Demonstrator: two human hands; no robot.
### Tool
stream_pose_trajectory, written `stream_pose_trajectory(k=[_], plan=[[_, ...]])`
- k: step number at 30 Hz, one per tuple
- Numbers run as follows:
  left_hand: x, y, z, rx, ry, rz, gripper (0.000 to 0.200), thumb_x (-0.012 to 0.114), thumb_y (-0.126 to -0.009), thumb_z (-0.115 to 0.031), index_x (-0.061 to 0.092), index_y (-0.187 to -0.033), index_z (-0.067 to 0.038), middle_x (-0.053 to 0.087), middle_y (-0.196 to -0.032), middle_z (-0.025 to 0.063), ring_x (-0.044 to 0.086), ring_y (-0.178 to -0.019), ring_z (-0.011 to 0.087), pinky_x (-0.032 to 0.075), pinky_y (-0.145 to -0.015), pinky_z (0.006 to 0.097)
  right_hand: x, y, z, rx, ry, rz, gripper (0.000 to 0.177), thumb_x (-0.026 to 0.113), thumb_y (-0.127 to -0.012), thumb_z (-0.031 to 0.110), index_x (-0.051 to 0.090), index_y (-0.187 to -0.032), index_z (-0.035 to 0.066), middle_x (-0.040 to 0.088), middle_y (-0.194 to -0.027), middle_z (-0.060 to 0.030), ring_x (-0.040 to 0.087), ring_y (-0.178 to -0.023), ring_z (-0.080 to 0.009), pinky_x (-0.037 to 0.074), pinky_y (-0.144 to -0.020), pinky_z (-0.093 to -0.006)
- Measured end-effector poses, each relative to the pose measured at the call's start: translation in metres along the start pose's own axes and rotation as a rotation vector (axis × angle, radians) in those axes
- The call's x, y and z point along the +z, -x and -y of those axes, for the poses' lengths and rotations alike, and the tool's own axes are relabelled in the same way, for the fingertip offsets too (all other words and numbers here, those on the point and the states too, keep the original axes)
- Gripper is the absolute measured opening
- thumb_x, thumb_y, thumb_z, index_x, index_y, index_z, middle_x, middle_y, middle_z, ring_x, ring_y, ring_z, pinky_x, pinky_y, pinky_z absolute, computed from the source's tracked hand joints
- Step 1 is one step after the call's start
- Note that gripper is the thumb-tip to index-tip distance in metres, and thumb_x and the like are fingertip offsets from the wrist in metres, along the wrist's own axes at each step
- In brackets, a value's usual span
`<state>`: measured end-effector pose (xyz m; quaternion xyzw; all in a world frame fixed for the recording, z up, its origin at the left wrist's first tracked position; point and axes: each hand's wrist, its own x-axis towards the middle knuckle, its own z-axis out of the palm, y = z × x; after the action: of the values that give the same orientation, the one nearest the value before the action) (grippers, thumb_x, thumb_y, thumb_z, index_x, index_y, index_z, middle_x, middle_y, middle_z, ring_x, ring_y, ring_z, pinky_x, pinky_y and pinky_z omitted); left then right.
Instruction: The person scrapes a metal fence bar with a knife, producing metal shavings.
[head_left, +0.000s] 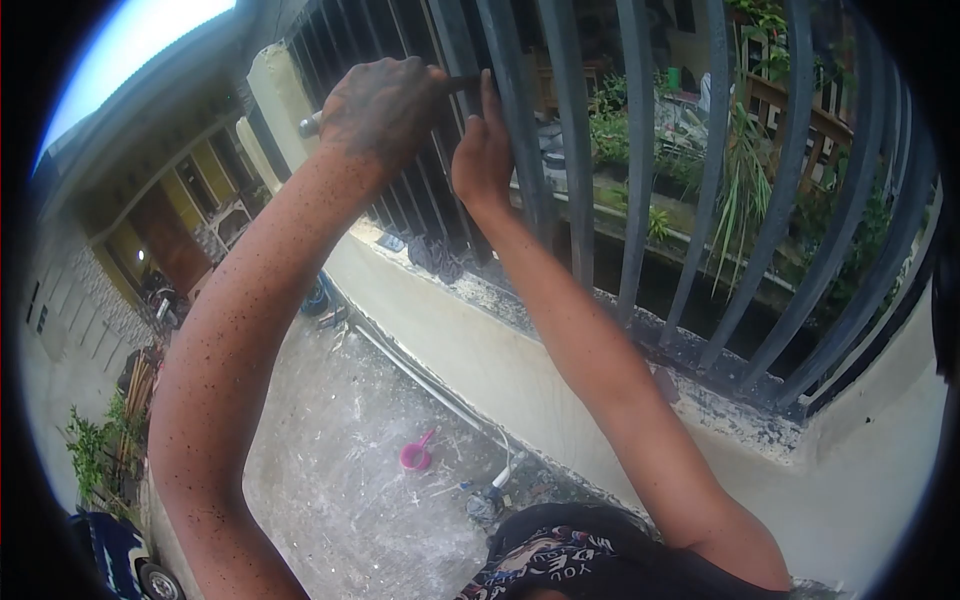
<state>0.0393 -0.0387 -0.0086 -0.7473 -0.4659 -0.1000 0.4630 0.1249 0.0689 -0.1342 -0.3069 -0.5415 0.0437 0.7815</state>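
Note:
My left hand (385, 105) is closed round a hand tool, raised against the upper part of the metal fence. A rounded, pale handle end (310, 126) sticks out on its left, and a narrow dark blade (463, 84) reaches right towards the bars. Close beside it, my right hand (484, 160) is at a dark grey fence bar (515, 110), its index finger pointing up near the blade tip and its thumb apart. Its other fingers are hidden. Dark specks cover my left forearm, and dark smudges mark the back of that hand.
The bars stand on a low pale wall (430, 320) with a flaking ledge. A dark crumpled cloth (434, 258) lies on that ledge. Below, a pink dipper (416, 456) and a white pipe (400, 368) lie on the concrete. Plants (655, 150) grow behind the fence.

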Motion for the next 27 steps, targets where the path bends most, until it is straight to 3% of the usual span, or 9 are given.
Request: stream_pose_trajectory(k=[7, 9, 10, 11, 14, 19, 20, 23, 27], plan=[[-0.026, -0.025, 0.017, 0.001, -0.143, -0.117, 0.019, 0.063, -0.100, -0.017, 0.073, -0.115, -0.012, 0.077, -0.097, 0.0139, 0.077, -0.094, 0.0288, 0.065, -0.076, 0.0412, 0.012, -0.048, 0.023, -0.047, -0.053, -0.003, 0.058, 0.029, -0.105, 0.023, 0.032, -0.161, 0.008, 0.033, -0.164, -0.0206, 0.031, -0.152, -0.0372, 0.022, -0.126, -0.0435], [-0.021, -0.049, 0.038, -0.034, -0.205, -0.195, 0.021, 0.063, -0.100, -0.024, 0.073, -0.112, -0.011, 0.076, -0.095, 0.0155, 0.077, -0.093, 0.0307, 0.064, -0.076, 0.0429, 0.019, -0.067, 0.038, -0.035, -0.071, -0.029, 0.060, 0.028, -0.101, 0.019, 0.034, -0.158, 0.000, 0.035, -0.164, -0.0209, 0.030, -0.153, -0.0360, 0.022, -0.125, -0.0370], [-0.026, -0.058, 0.044, -0.031, -0.208, -0.200, 0.021, 0.063, -0.100, -0.024, 0.073, -0.112, -0.011, 0.076, -0.095, 0.0155, 0.077, -0.093, 0.0307, 0.064, -0.076, 0.0429, 0.029, -0.081, 0.036, -0.086, -0.033, -0.072, 0.058, 0.029, -0.105, 0.024, 0.032, -0.160, 0.009, 0.035, -0.162, -0.0220, 0.033, -0.150, -0.0402, 0.024, -0.125, -0.0456], [-0.032, -0.069, 0.053, -0.056, -0.193, -0.210, 0.020, 0.064, -0.097, -0.023, 0.075, -0.106, -0.009, 0.076, -0.093, 0.0166, 0.077, -0.090, 0.0319, 0.064, -0.075, 0.0435, 0.038, -0.101, 0.035, -0.091, -0.036, -0.078, 0.058, 0.029, -0.105, 0.024, 0.032, -0.160, 0.009, 0.035, -0.162, -0.0220, 0.033, -0.150, -0.0402, 0.024, -0.125, -0.0456], [-0.060, -0.088, 0.072, -0.132, -0.146, -0.241, 0.020, 0.067, -0.088, -0.019, 0.078, -0.090, -0.003, 0.076, -0.086, 0.0199, 0.076, -0.082, 0.0353, 0.061, -0.071, 0.0452, 0.055, -0.151, 0.050, -0.294, -0.073, -0.220, 0.054, 0.031, -0.104, 0.025, 0.050, -0.144, -0.005, 0.041, -0.156, -0.0287, 0.040, -0.144, -0.0416, 0.033, -0.119, -0.0456], [-0.068, -0.094, 0.083, -0.124, -0.172, -0.293, 0.022, 0.069, -0.088, -0.023, 0.078, -0.089, -0.003, 0.074, -0.081, 0.0197, 0.075, -0.079, 0.0364, 0.061, -0.070, 0.0460, 0.053, -0.174, 0.059, 0.081, -0.070, 0.047, 0.060, 0.030, -0.102, 0.028, 0.042, -0.153, -0.001, 0.041, -0.156, -0.0289, 0.038, -0.147, -0.0401, 0.029, -0.122, -0.0425], [-0.066, -0.091, 0.079, -0.128, -0.165, -0.261, 0.022, 0.069, -0.088, -0.024, 0.078, -0.089, -0.003, 0.074, -0.081, 0.0196, 0.075, -0.078, 0.0362, 0.060, -0.070, 0.0460, 0.067, -0.169, 0.038, -0.269, -0.063, -0.192, 0.060, 0.030, -0.101, 0.026, 0.043, -0.153, 0.000, 0.043, -0.155, -0.0286, 0.039, -0.146, -0.0406, 0.028, -0.122, -0.0414], [-0.061, -0.070, 0.066, -0.101, -0.160, -0.228, 0.024, 0.069, -0.089, -0.025, 0.078, -0.088, -0.003, 0.074, -0.080, 0.0194, 0.075, -0.077, 0.0355, 0.060, -0.069, 0.0459, 0.041, -0.119, 0.057, -0.108, -0.103, -0.116, 0.061, 0.030, -0.100, 0.025, 0.042, -0.154, -0.001, 0.041, -0.157, -0.0282, 0.037, -0.148, -0.0406, 0.027, -0.123, -0.0409], [-0.068, -0.085, 0.075, -0.080, -0.230, -0.243, 0.024, 0.068, -0.091, -0.026, 0.078, -0.088, -0.004, 0.075, -0.082, 0.0182, 0.075, -0.079, 0.0336, 0.060, -0.068, 0.0449, 0.055, -0.158, 0.057, -0.300, -0.148, -0.164, 0.061, 0.028, -0.101, 0.025, 0.041, -0.153, -0.004, 0.039, -0.158, -0.0268, 0.035, -0.149, -0.0399, 0.024, -0.125, -0.0398]])
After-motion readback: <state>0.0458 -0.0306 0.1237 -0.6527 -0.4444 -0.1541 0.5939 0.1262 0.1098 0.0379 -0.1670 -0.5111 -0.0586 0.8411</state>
